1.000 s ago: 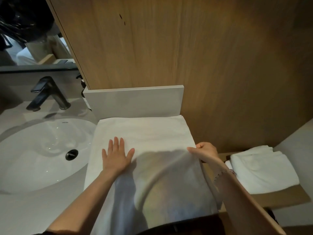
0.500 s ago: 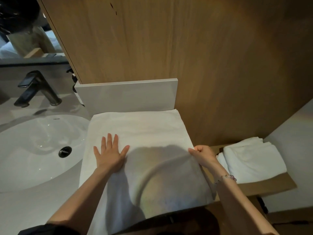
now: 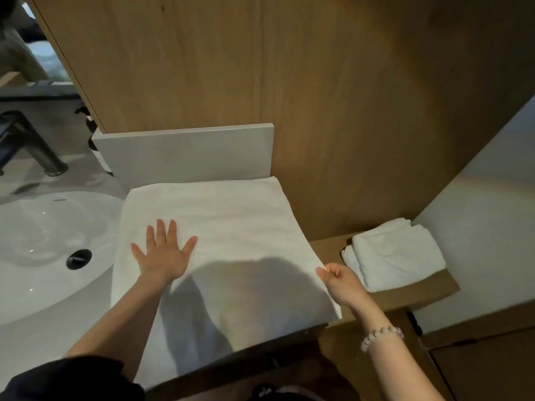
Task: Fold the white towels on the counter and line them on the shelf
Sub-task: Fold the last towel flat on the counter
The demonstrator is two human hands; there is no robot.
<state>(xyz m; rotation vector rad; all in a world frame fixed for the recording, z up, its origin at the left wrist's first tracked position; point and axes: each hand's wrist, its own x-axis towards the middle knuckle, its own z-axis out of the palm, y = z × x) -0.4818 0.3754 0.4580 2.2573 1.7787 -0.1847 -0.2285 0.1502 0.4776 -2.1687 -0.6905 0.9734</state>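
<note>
A white towel (image 3: 220, 224) lies spread flat on the counter to the right of the sink, its near end hanging over the front edge. My left hand (image 3: 163, 251) presses on its left half with fingers spread flat. My right hand (image 3: 340, 280) pinches the towel's right edge between thumb and curled fingers. A folded white towel (image 3: 395, 253) sits on the lower wooden shelf (image 3: 327, 250) to the right.
A white sink basin (image 3: 43, 244) with a black drain lies at the left, a dark faucet (image 3: 31, 146) behind it. A grey backsplash (image 3: 188, 153) and a wooden wall panel stand behind the towel. A pale wall borders the shelf at right.
My right hand has lowered the towel's right edge down and outward, flattening the towel on the counter. My left hand has stayed pressed flat on it.
</note>
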